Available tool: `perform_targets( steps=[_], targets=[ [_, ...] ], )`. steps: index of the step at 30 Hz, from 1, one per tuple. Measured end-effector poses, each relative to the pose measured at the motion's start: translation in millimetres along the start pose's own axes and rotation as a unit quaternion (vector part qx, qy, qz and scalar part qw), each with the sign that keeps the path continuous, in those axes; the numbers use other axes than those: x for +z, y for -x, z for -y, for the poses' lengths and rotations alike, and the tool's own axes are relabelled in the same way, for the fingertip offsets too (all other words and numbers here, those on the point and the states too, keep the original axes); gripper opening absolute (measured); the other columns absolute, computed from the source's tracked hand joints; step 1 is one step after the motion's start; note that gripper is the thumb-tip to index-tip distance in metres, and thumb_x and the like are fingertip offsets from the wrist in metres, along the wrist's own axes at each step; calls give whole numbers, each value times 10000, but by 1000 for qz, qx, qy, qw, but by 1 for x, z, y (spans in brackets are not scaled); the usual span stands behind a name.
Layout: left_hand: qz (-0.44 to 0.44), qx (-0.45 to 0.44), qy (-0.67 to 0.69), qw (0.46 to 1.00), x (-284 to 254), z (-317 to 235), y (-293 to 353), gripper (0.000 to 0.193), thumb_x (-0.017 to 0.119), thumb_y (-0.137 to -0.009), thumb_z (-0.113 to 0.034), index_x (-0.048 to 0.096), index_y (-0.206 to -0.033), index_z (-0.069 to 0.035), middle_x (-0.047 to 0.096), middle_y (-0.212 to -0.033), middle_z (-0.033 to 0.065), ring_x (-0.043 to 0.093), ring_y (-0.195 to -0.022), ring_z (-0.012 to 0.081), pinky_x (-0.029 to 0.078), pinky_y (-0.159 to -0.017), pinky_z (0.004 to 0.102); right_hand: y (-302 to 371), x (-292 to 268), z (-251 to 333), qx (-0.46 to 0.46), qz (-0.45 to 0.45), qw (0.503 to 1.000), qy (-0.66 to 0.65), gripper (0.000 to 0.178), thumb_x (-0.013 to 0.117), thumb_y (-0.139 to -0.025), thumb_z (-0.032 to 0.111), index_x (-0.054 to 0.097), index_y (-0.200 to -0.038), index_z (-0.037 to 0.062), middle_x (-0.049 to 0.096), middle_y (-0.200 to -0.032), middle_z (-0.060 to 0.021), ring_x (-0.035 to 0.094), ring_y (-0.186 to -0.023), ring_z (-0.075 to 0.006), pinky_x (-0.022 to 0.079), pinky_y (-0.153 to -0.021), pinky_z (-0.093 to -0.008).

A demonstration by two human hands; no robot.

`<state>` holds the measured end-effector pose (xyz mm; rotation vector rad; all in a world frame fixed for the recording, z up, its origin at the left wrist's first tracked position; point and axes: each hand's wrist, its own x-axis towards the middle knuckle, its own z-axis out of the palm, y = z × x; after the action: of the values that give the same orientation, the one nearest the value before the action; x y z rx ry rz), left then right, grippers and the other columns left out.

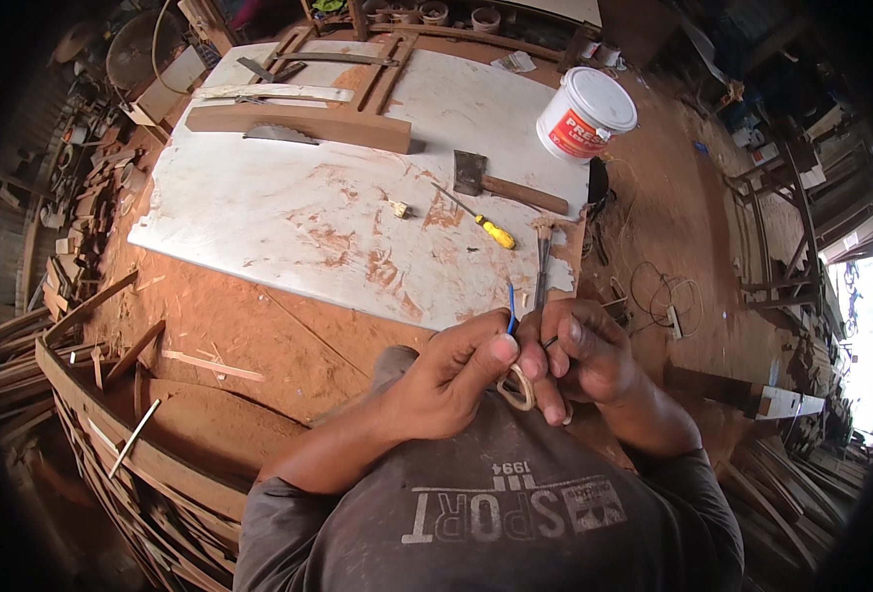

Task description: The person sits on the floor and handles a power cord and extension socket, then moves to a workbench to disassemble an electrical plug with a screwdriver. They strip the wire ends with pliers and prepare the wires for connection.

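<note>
Your left hand point(456, 380) and right hand point(579, 355) both pinch a blue wire point(511, 314); the lidded white bucket point(584, 115) hides its contents on the surface point(278, 207).

Both forearms rise from the lower edge and meet, the left hand point(446, 380) pinching with thumb against curled fingers point(500, 347), the right hand point(584, 355) closed just beside, knuckles touching.
</note>
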<state>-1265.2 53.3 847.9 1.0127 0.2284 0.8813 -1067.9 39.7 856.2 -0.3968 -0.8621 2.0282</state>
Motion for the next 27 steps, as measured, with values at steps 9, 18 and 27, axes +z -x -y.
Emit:
perform_targets(
  steps=[9, 18, 27],
  targets=[
    [90, -167, -46, 981, -15, -8, 23, 387, 427, -1113, -274, 672, -1115, 25, 661, -901, 69, 557, -727, 119, 475, -688, 282, 21, 30, 7, 151, -87, 985, 6, 363, 383, -1118, 266, 486, -854, 39, 482, -811, -44, 426, -618, -97, 420, -585, -253],
    [71, -211, -45, 974, -10, -6, 24, 398, 443, -1115, -246, 543, -790, -38, 530, -657, -7, 470, -613, 82, 395, -588, 279, 29, 38, 28, 226, -172, 959, 13, 362, 351, -1111, 235, 488, -876, -4, 449, -783, -65, 372, -581, -90, 318, -504, -239],
    [-1, -230, 68, 971, 4, -6, 19, 450, 427, -1120, -251, 476, -720, -51, 488, -629, 10, 423, -575, 86, 372, -550, 280, 29, 32, 44, 238, -202, 949, 39, 364, 381, -1112, 304, 506, -900, 35, 444, -780, -15, 368, -592, -70, 329, -529, -248]
  ],
)
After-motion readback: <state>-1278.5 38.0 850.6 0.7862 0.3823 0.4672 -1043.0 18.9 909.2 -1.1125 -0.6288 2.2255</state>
